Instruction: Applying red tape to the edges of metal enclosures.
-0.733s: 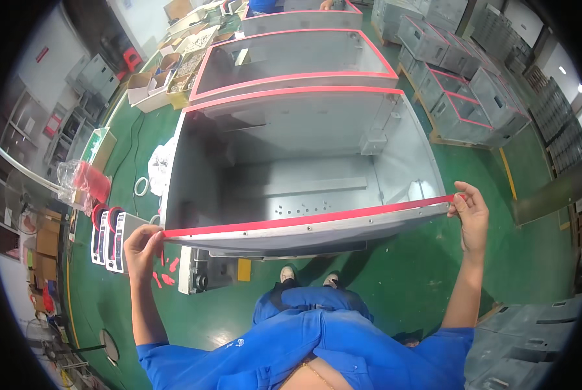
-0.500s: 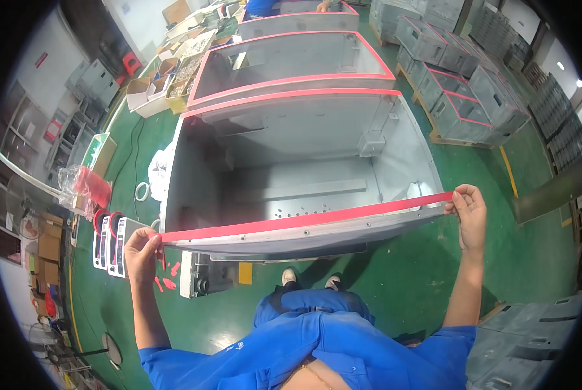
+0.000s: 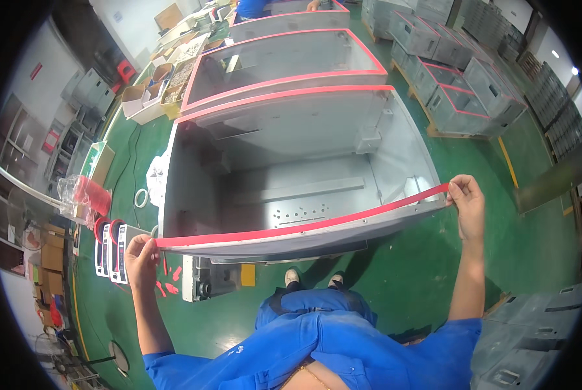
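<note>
A long red strip (image 3: pixel 297 227) is stretched taut between both hands, running just above the near edge of a large open grey metal box (image 3: pixel 291 175). The left hand (image 3: pixel 141 255) pinches the strip's left end at the box's near left corner, fingers closed on it. The right hand (image 3: pixel 466 201) pinches the other end just past the near right corner, raised a little higher, so the strip slopes up toward the right. Whether the strip already touches the box's edge along its length is hard to tell from here.

The far and side rims of the box carry the same red edging. Behind it stands a second grey box (image 3: pixel 284 65) with red rims all round, and more such boxes (image 3: pixel 460 97) are stacked far right. On the green floor (image 3: pixel 531 221) at near left lie small red scraps (image 3: pixel 170 286), beside red rolls (image 3: pixel 105 229). The person's shoes (image 3: pixel 313 278) show just under the box's near side, and a person in blue (image 3: pixel 252 6) works at the far end.
</note>
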